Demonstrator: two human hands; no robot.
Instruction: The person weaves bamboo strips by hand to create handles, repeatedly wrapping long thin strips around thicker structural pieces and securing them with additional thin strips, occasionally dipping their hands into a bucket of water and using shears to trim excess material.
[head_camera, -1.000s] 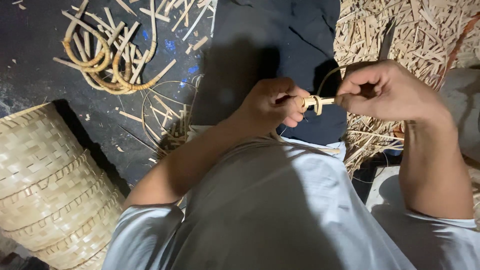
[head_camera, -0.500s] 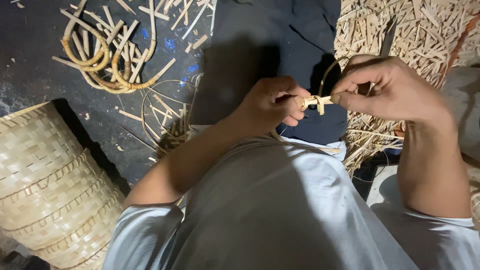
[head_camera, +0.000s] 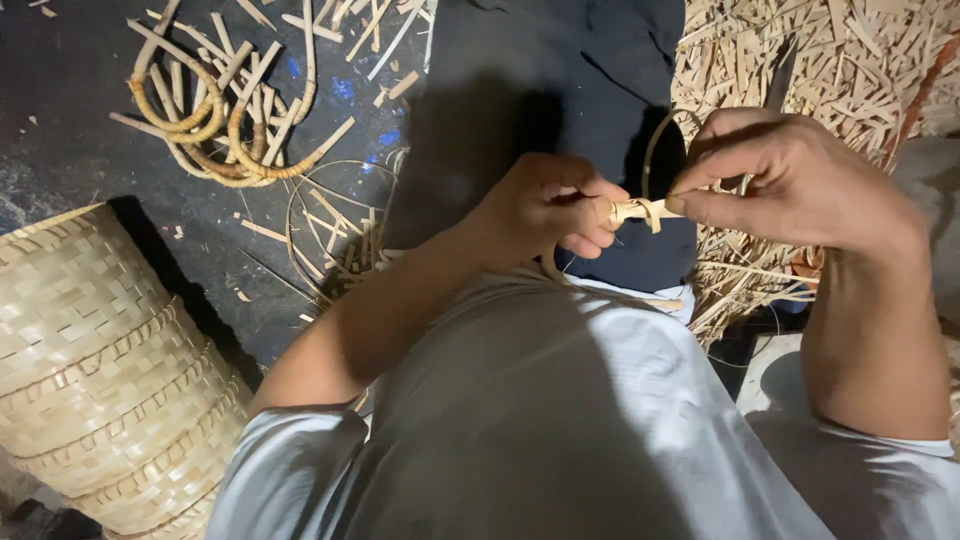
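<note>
While the left hand (head_camera: 545, 210) clenches one end of a pale cane strip (head_camera: 640, 211) and the right hand's (head_camera: 790, 185) fingers (head_camera: 700, 203) pinch the other, a knot seems mid-tightening above the lap; next calls for a steady opposing pull

Floor (head_camera: 70, 150): dark, rough, speckled with pale flecks. At 11 o'clock, loose cane strips and coiled cane loops (head_camera: 215, 120) lie scattered. At 8 o'clock, a stack of woven baskets (head_camera: 100, 370) stands on the floor. At 1–2 o'clock, a heap of pale split shavings (head_camera: 850, 60). A dark cloth (head_camera: 560, 60) spreads at 12 o'clock. Light is harsh and frontal; hard shadows fall.
</note>
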